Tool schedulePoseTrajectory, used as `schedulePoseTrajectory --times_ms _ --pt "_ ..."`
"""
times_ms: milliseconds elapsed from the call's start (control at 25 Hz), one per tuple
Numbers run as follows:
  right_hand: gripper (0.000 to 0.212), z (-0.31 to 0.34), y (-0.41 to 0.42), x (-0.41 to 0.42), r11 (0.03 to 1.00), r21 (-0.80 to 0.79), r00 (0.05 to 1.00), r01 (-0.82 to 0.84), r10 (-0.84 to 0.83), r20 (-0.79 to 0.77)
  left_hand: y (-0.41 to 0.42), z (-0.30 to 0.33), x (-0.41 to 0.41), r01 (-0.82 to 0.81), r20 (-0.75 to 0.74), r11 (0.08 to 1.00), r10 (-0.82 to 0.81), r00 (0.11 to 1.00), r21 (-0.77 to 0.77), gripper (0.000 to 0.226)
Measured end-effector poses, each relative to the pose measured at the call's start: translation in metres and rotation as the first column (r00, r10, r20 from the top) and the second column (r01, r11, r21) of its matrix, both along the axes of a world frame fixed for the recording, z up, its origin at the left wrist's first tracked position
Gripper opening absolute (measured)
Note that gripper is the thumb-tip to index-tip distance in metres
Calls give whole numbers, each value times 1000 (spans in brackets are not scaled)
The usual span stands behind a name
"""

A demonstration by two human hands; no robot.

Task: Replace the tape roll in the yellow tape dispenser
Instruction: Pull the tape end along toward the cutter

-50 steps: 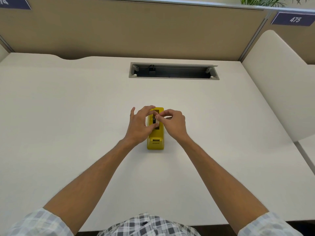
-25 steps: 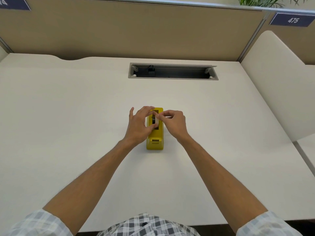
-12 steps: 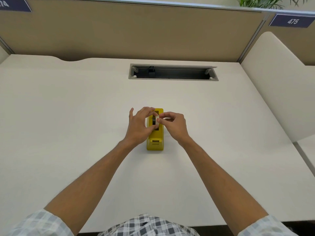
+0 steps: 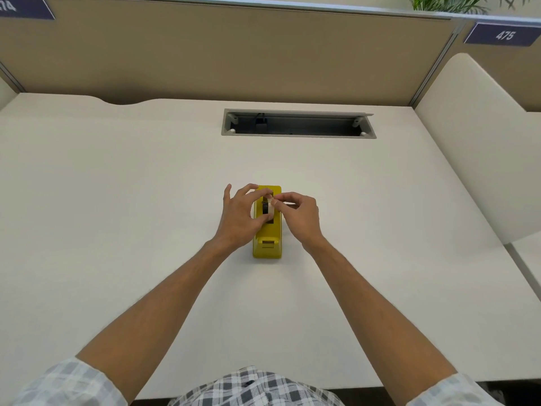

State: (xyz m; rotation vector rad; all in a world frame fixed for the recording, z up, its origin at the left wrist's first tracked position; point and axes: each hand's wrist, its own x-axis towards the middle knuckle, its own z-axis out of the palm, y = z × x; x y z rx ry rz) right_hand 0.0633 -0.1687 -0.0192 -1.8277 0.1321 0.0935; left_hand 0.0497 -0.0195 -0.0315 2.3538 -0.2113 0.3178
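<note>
At the far left, high on the tan partition (image 4: 234, 51), hangs a dark blue number sign (image 4: 25, 7) cut off by the frame edge. Below it stretches the cream desk (image 4: 117, 200), its back edge notched by a shallow curve. Two bare forearms reach forward from checked sleeves at the bottom corners toward the desk's middle.

First comes the left hand (image 4: 238, 218), fingers curled — thumb low and fingertips high — gripping the tape roll (image 4: 268, 208) from its left side. That roll stands on edge, a pale ring around a dark core, at the open slot of the yellow tape dispenser (image 4: 268, 244); whether it is seated in the slot or held just above it cannot be told. Lengthwise toward the person sits the dispenser, flat on the desk, its cutter end nearest and its far end half hidden under the left fingers.

Just beside it, the right hand (image 4: 300, 215) has its fingers bent inward, thumb and forefinger pinching at the upper right edge of the roll — the tips nearly meet those of the left hand.

Beyond both hands, a grey cable tray (image 4: 298, 135) is sunk into the desk, open, with a dark plug at its left end. Further right rises a rounded cream side panel (image 4: 474, 148), and above it a blue sign reading 475 (image 4: 504, 35), with green plant leaves (image 4: 445, 2) at the top edge.
</note>
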Motion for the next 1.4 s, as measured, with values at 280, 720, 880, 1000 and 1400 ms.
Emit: schedulePoseTrajectory --times_ms 280,720,880,1000,1400 --pt "14 -5 -5 -1 999 -8 999 -53 53 13 3 -1 2 30 -32 999 -29 999 29 38" --pt "19 0 6 1 999 -12 999 39 -39 26 4 1 1 28 -43 1000 -28 999 1 34" --pt "17 1 4 0 999 -11 999 46 -45 28 3 0 1 15 -62 999 -17 998 -35 36" --pt "13 0 6 -1 999 -20 998 50 -49 35 3 0 1 18 -55 999 -20 998 -32 36" --pt "14 -4 -2 -7 999 -22 995 -25 27 100 3 1 1 13 -60 1000 -14 998 -19 37"
